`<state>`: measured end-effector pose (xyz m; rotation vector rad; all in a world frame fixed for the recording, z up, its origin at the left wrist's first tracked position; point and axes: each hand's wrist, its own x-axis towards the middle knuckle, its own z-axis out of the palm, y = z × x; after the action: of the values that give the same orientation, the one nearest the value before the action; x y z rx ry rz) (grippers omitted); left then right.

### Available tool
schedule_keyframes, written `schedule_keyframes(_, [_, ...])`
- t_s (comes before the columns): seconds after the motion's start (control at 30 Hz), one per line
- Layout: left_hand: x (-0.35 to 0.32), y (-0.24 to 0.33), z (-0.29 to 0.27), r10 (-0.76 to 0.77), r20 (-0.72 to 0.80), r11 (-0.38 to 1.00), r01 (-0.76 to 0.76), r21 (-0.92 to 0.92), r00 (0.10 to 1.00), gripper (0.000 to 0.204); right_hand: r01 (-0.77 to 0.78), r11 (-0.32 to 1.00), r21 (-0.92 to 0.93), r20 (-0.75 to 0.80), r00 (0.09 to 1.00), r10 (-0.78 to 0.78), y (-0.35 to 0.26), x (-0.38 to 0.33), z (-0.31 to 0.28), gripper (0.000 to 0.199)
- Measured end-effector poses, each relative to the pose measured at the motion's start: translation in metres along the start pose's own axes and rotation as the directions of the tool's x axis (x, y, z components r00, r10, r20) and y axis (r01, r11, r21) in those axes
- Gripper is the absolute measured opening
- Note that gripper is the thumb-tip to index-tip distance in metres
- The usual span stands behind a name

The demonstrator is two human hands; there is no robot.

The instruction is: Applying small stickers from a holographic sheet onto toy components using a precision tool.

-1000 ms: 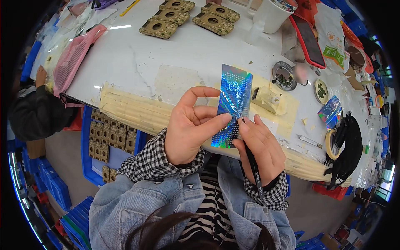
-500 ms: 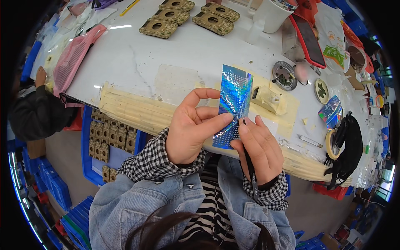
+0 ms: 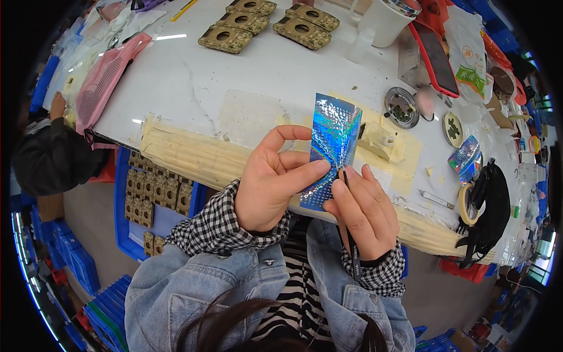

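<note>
Between the thumb and fingers of my left hand [image 3: 272, 182] is a shiny blue holographic sticker sheet [image 3: 335, 126], held upright over the table's taped front edge. It carries rows of tiny dots and is creased near the thumb. My right hand [image 3: 369, 214] grips a pair of black tweezers [image 3: 350, 234], their tips touching or close to the sheet's right side beside my left thumb. Whether the tips hold a dot is too small to tell. Just behind the right fingers, a small block wrapped in yellowish tape [image 3: 381, 141] rests on the table.
Several camouflage model tank hulls [image 3: 302, 32] stand at the back. More camouflage parts fill a blue tray [image 3: 122, 217] below the table's left edge. At right are a round metal dish [image 3: 402, 107], a red-cased phone [image 3: 435, 61], a tape roll [image 3: 469, 202] and a white mug [image 3: 390, 23].
The sheet has tilted and shifted slightly right, bending more around the left thumb. The tweezers have turned a little in my right hand, which stays at the sheet's edge.
</note>
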<state>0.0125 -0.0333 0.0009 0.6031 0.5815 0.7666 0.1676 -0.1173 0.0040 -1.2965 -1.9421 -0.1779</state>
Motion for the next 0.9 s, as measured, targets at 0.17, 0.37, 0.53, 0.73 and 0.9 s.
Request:
schedule_keyframes(0.17, [0.0004, 0.0008, 0.0006, -0.014, -0.003, 1.0, 0.014, 0.005, 1.0, 0.043, -0.023, 1.0, 0.015, 0.042, 0.999, 0.022, -0.001, -0.0013, -0.0016, 0.039])
schedule_keyframes(0.37, [0.0002, 0.0004, 0.0001, -0.013, -0.007, 1.0, 0.013, 0.005, 1.0, 0.043, -0.021, 0.999, 0.04, 0.054, 0.998, 0.019, 0.0, -0.0027, -0.0009, 0.039])
schedule_keyframes(0.53, [0.0, -0.0008, -0.0013, -0.021, -0.009, 1.0, 0.021, 0.005, 1.0, 0.043, -0.028, 0.997, 0.076, 0.056, 0.998, 0.023, 0.0008, -0.0035, -0.0012, 0.041])
schedule_keyframes(0.73, [0.0002, -0.0005, -0.001, -0.014, -0.006, 1.0, 0.014, -0.003, 1.0, 0.043, -0.029, 0.997, 0.072, 0.057, 0.998, 0.025, 0.0004, -0.0036, -0.0009, 0.041])
schedule_keyframes(0.9, [0.0003, -0.0008, -0.0012, -0.014, -0.012, 1.0, 0.014, 0.002, 1.0, 0.043, -0.029, 0.997, 0.078, 0.055, 0.998, 0.025, 0.0009, -0.0039, -0.0004, 0.041])
